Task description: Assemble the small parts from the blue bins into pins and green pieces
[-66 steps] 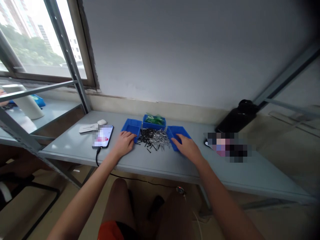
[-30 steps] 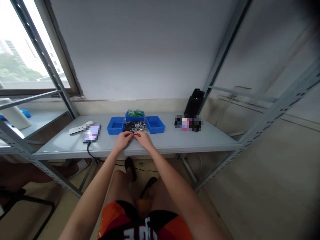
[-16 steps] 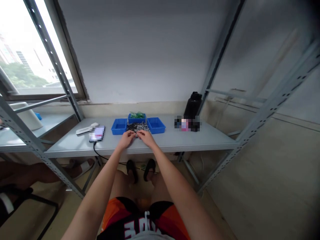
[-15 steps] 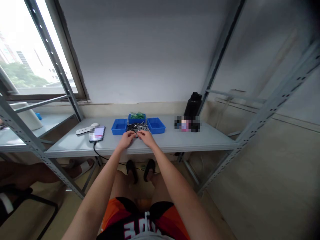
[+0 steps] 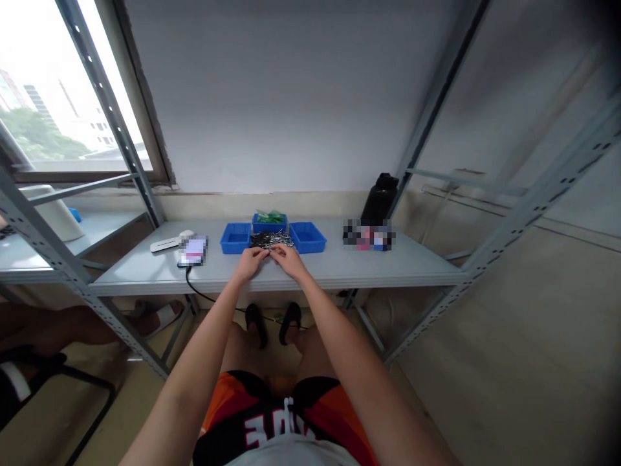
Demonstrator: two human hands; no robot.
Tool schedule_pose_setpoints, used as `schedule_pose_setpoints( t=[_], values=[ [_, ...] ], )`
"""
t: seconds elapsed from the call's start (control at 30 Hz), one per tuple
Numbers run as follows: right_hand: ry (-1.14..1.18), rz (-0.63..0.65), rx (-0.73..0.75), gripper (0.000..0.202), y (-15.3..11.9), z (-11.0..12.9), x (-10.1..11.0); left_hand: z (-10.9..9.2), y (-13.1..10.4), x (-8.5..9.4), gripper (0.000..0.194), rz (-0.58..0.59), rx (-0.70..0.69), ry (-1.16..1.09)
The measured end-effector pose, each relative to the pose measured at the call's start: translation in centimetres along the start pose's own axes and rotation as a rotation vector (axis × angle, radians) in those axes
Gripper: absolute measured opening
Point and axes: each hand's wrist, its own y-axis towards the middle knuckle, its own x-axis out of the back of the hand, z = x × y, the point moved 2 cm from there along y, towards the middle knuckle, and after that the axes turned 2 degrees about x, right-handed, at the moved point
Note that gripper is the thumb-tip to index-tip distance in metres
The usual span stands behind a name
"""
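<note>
A pile of small, thin black and silvery pieces (image 5: 272, 240) lies on the grey table between two blue trays. Just in front of it, my left hand (image 5: 251, 262) rests low over the table with its fingers pinched together. My right hand (image 5: 288, 260) is close beside it, also closed in a pinch, the fingertips of both nearly meeting. What they hold is too small to make out. The left blue tray (image 5: 236, 239) and the right blue tray (image 5: 308, 237) look bare inside. Behind the pile, a third blue tray (image 5: 270, 223) holds green-tinted pieces (image 5: 270, 216).
At the left of the table (image 5: 334, 270) lie a phone (image 5: 195, 250) with a black cable (image 5: 198, 296) and a white flat device (image 5: 165, 244). A black bottle (image 5: 380, 199) stands at the back right. Metal posts flank the table; another person's leg (image 5: 82, 327) is at lower left.
The camera view has shifted slightly, so the table sits a little higher and further right. My hands stay pinched at the front of the pile, with little other change.
</note>
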Motion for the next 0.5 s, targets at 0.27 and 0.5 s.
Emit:
schedule_pose_setpoints(
  t=[0.27, 0.5],
  values=[
    [-0.024, -0.058, -0.032, 0.016, 0.0, -0.3, 0.2, 0.1, -0.1, -0.1, 0.038, -0.01, 0.06, -0.068],
    [0.036, -0.102, -0.078, 0.016, 0.3, -0.8, 0.3, 1.0, 0.3, -0.2, 0.032, 0.003, 0.05, -0.083]
  ],
)
